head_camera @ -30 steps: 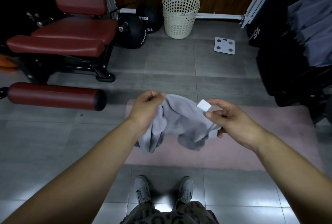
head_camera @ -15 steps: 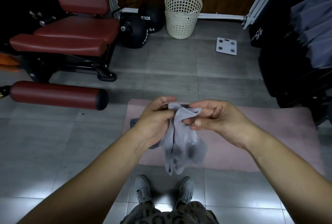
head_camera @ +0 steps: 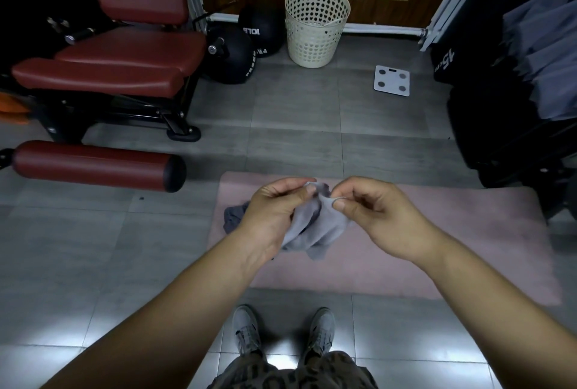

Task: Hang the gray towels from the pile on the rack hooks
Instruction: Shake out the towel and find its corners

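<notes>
A small gray towel (head_camera: 312, 232) hangs bunched between my two hands above a pink mat (head_camera: 437, 248). My left hand (head_camera: 274, 210) grips its upper edge with curled fingers. My right hand (head_camera: 371, 210) pinches a small loop of the towel between thumb and forefinger, right next to the left hand. A darker gray cloth (head_camera: 234, 217) lies on the mat's left edge, partly hidden behind my left hand. Several gray towels (head_camera: 543, 54) hang on a dark rack at the far right.
A red padded gym bench (head_camera: 125, 54) and its red roller (head_camera: 93, 163) fill the left side. Black medicine balls (head_camera: 240, 48), a cream laundry basket (head_camera: 315, 29) and a white scale (head_camera: 392, 80) stand farther back on the gray tile floor. My shoes (head_camera: 284, 332) are below.
My hands came together from a spread hold. The towel went from stretched open to bunched, and my right hand now pinches a small loop at its top.
</notes>
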Motion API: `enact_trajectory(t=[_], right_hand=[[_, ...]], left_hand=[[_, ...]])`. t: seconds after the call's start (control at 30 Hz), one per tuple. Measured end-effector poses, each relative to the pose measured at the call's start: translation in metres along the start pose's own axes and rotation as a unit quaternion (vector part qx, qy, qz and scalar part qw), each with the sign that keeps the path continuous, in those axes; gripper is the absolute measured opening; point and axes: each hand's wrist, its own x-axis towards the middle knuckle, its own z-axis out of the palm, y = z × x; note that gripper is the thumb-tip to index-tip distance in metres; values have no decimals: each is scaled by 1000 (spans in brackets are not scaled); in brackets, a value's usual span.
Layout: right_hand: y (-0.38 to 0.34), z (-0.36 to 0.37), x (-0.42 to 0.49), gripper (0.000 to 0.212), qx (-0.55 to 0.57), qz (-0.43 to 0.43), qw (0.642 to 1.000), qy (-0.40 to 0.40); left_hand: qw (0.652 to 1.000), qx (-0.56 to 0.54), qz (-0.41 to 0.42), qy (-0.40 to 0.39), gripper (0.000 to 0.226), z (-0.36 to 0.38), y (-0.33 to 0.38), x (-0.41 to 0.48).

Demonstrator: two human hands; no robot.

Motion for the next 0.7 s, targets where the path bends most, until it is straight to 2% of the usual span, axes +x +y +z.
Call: enact_trajectory(t=[0.1, 0.17, 0.27, 0.4, 0.47, 0.57, 0.7], right_hand=[[-3, 7, 2, 20, 83, 10, 996, 15], [-4, 12, 5, 14, 126, 32, 990, 60], [-1, 16, 12, 7, 174, 92, 973, 125], [4, 17, 17, 6, 186, 137, 961, 153], [5, 16, 19, 10, 188, 145, 959, 156], [4, 15, 21, 13, 202, 156, 956, 145], [7, 5, 19, 15, 197, 160, 965, 67]], left_hand=[[999, -40, -22, -5, 9, 1, 1, 1], [998, -50, -46, -11, 10, 0, 1, 0], [994, -69, -70, -42, 32, -3, -5, -1], [988, -113, -75, -75, 54, -5, -10, -3], [990, -100, -56, -78, 49, -2, -10, -5], [995, -76, -37, -57, 29, 5, -11, -6], [995, -72, -51, -43, 19, 7, -2, 0]])
